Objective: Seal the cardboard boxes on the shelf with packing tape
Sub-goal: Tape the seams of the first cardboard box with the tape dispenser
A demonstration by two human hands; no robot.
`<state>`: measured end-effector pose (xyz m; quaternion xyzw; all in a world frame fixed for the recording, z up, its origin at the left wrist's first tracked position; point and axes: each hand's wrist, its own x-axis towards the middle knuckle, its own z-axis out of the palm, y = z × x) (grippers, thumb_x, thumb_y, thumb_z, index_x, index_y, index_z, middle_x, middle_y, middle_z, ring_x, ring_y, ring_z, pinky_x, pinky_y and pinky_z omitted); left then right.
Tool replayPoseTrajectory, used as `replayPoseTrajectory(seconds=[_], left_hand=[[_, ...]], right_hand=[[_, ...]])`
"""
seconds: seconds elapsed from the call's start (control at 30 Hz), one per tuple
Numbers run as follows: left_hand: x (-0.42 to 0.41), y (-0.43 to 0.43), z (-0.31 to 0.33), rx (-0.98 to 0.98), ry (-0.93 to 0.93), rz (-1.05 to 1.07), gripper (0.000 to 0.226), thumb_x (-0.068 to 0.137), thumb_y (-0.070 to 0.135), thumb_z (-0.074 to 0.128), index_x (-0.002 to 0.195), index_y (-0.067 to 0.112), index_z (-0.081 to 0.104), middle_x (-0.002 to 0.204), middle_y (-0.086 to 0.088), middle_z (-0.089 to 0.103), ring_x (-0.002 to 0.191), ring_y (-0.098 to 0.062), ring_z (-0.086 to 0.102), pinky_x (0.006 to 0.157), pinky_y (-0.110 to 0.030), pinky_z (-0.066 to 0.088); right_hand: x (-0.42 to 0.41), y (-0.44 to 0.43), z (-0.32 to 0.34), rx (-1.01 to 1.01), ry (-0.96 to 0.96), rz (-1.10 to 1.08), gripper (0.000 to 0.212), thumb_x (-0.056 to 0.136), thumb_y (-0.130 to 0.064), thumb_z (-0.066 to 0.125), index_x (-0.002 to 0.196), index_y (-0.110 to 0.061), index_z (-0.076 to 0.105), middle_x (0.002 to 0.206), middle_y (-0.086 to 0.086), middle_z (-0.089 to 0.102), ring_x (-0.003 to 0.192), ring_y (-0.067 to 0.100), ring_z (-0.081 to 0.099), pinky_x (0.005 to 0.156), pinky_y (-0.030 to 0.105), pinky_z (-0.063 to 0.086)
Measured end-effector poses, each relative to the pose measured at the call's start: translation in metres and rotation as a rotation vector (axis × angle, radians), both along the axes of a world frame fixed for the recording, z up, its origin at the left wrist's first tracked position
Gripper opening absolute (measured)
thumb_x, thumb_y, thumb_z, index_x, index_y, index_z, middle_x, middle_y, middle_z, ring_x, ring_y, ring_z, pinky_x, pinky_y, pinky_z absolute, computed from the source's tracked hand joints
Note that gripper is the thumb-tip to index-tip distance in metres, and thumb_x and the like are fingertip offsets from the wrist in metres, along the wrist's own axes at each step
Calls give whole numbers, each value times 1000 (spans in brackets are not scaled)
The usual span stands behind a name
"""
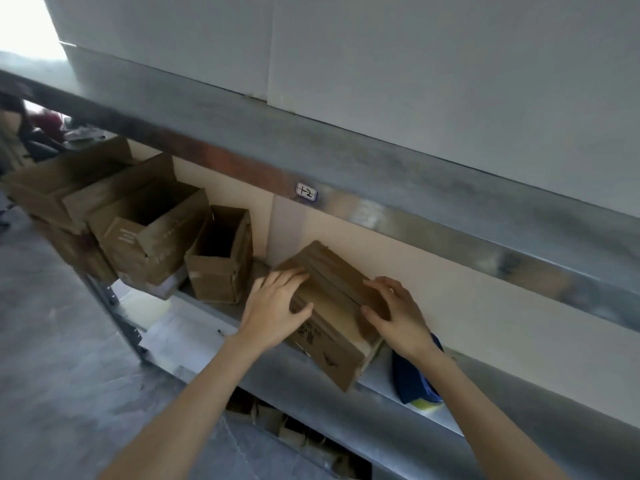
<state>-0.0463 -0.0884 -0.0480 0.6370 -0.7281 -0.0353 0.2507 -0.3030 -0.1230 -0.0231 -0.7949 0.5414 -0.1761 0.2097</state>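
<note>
– Box (332,296) looks closed, plain brown, print on its side, at the shelf's (377,382) front edge. Grip?
– Left hand (273,306) and right hand (398,313) just press flat on top. Blue thing (412,379) behind the right wrist is half hidden.

Dim, soft and motion-blurred; window glare (24,22) blows out top left (wide-angle bending at edges).

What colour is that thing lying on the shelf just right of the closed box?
The object is dark blue, yellowish at its near end; head view.
</note>
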Motion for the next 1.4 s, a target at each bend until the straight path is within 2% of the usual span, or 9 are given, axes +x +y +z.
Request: replayPoseTrajectory(seconds=[0.1, 0.2, 0.3, 0.5, 0.67, 1.07, 1.17, 1.27, 1.4], left_hand=[[-19, 16, 2, 46, -107, 93, 77, 85, 67, 26, 147, 27, 45, 150, 9, 47, 134, -13, 41, 98, -32, 32], [-33, 29, 6, 102, -172, 142, 86, 82, 72, 14, 152, 28, 35, 156, 9, 37, 140, -13, 34, 104, -32, 28], [-44, 38, 8, 130, -206, 188, 91, 80, 75, 8, 154, 28, 30, 160, 8, 30, 144, -14, 28, 109, -35, 27], [-57, 46, 14, 135, -249, 204, 94, 79, 77, 5, 155, 26, 28, 161, 6, 29, 145, -16, 27, 111, -36, 28], [-68, 45, 19, 106, -268, 177, 94, 81, 77, 9, 154, 23, 32, 158, 4, 36, 142, -18, 33, 109, -37, 30], [-76, 44, 16, 53, -264, 144, 82, 85, 71, 27, 147, 20, 45, 149, 2, 49, 134, -20, 44, 102, -39, 38], [-74, 45, 15, 43, -268, 139, 80, 86, 70, 29, 147, 20, 46, 149, 2, 49, 133, -19, 44, 101, -38, 38], [-73, 47, 13, 45, -256, 131, 80, 86, 69, 30, 148, 20, 44, 150, 3, 47, 135, -18, 43, 103, -37, 37], [-72, 46, 10, 42, -242, 125, 79, 87, 68, 30, 147, 20, 44, 151, 4, 46, 135, -17, 42, 104, -36, 36]], right_hand=[[4, 7, 1, 27, 164, 100, 74, 84, -71, 30, 150, -38, 31, 158, -5, 24, 143, 19, 24, 119, 44, 19], [2, 14, -1, 50, 248, 144, 76, 83, -70, 22, 153, -39, 23, 162, -4, 12, 149, 20, 11, 121, 46, 3], [-9, 23, 0, 30, 230, 130, 72, 89, -67, 22, 154, -37, 22, 163, -2, 11, 150, 21, 6, 121, 46, 2], [-46, 42, 10, -21, 194, 38, 52, 103, -52, 27, 153, -39, 23, 161, 1, 20, 149, 19, 12, 120, 42, 13], [-74, 52, 4, -68, 216, -49, 50, 102, -49, 35, 150, -35, 33, 147, 5, 43, 132, 27, 41, 105, 38, 39], [-94, 55, -64, 263, 280, -160, 61, 101, -45, 43, 154, -33, 16, 138, 13, 46, 115, 34, 54, 86, 38, 50], [-87, 53, -72, 304, 224, -150, 63, 100, -39, 46, 154, -28, 15, 111, 8, 60, 88, 28, 61, 71, 36, 52], [-81, 51, -76, 330, 185, -171, 63, 100, -30, 50, 152, -26, 16, 71, -5, 51, 57, 17, 51, 49, 31, 43], [-78, 50, -81, 360, 185, -189, 67, 99, -21, 50, 152, -26, 9, 60, -2, 48, 49, 15, 45, 43, 28, 36]])
